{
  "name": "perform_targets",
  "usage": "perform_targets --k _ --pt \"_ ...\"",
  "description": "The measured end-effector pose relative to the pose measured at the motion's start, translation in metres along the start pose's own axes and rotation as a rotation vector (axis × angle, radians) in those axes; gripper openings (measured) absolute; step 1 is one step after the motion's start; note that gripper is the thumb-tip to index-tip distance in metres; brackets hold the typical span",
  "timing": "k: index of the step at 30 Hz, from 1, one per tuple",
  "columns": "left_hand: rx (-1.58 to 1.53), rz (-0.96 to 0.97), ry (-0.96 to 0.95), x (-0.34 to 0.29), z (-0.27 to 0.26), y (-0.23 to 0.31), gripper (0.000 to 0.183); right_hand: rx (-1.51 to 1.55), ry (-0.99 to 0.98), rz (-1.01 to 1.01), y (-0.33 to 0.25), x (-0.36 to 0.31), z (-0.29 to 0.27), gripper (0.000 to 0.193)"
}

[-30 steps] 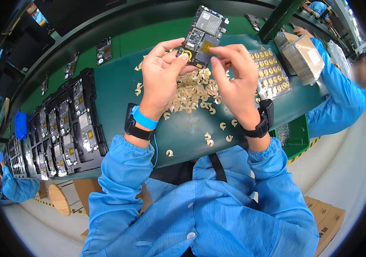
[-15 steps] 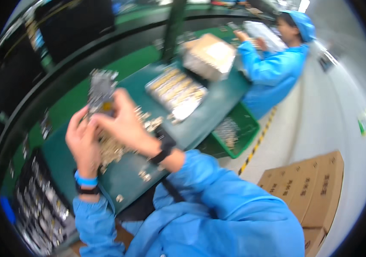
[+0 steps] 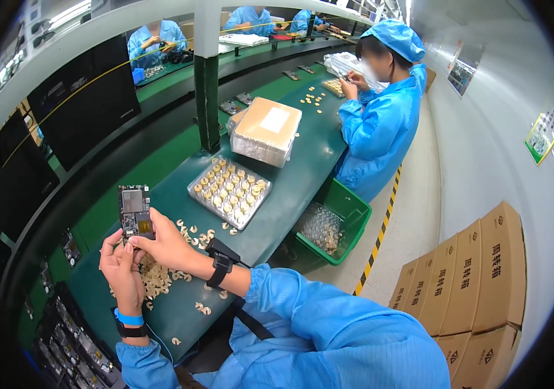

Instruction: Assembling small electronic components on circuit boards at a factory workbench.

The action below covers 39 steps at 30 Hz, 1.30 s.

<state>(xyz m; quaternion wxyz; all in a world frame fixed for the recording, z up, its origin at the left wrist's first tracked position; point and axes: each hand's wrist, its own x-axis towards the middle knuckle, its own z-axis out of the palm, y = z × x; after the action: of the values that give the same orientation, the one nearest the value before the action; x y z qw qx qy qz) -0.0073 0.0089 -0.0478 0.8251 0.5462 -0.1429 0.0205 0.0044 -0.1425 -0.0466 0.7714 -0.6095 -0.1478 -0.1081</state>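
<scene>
Both of my hands are raised over the near left part of the green bench and grip a dark circuit board (image 3: 135, 209) with a grey metal shield and an amber patch. My left hand (image 3: 121, 264) is closed on its lower end, fingertips pinched there. My right hand (image 3: 168, 245) holds the lower right side, its thumb lying across the bottom edge. Beneath the hands lies a heap of small cream C-shaped pieces (image 3: 157, 280), partly hidden by them. Beyond them sits a clear tray (image 3: 246, 224) of round yellowish parts in rows.
Stacked trays with a brown cover (image 3: 267, 123) stand by a post (image 3: 207, 104). A rack of boards (image 3: 72, 347) is at lower left. A green bin (image 3: 355, 236) and cartons (image 3: 458, 279) stand right. A co-worker (image 3: 381, 123) works farther along the bench.
The view has swung, so the bench, tray and hands appear lower and farther left, and blur has gone. The circuit board stays in both hands.
</scene>
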Motion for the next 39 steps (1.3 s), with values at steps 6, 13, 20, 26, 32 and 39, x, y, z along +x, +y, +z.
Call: perform_targets --k 6,13,20,26,32,39 --pt "-0.025 0.008 0.018 0.006 -0.003 -0.009 0.034 -0.149 -0.053 0.049 0.008 0.007 -0.006 0.043" --pt "0.164 0.009 0.089 0.006 -0.007 0.003 0.045 -0.279 -0.242 0.073 0.001 0.044 -0.020 0.030" --pt "0.198 0.059 0.330 0.006 -0.020 -0.013 0.042 -0.325 -0.252 0.297 0.034 0.124 -0.018 0.031" --pt "0.279 0.039 0.273 0.007 -0.022 -0.015 0.031 -0.899 0.035 -0.062 0.101 0.165 -0.040 0.025" --pt "0.310 -0.003 0.265 0.008 -0.026 -0.018 0.024 -1.223 0.242 -0.266 0.092 0.150 -0.026 0.022" --pt "0.293 0.011 0.279 0.010 -0.021 -0.013 0.018 -0.944 0.169 -0.053 0.079 0.140 -0.027 0.048"
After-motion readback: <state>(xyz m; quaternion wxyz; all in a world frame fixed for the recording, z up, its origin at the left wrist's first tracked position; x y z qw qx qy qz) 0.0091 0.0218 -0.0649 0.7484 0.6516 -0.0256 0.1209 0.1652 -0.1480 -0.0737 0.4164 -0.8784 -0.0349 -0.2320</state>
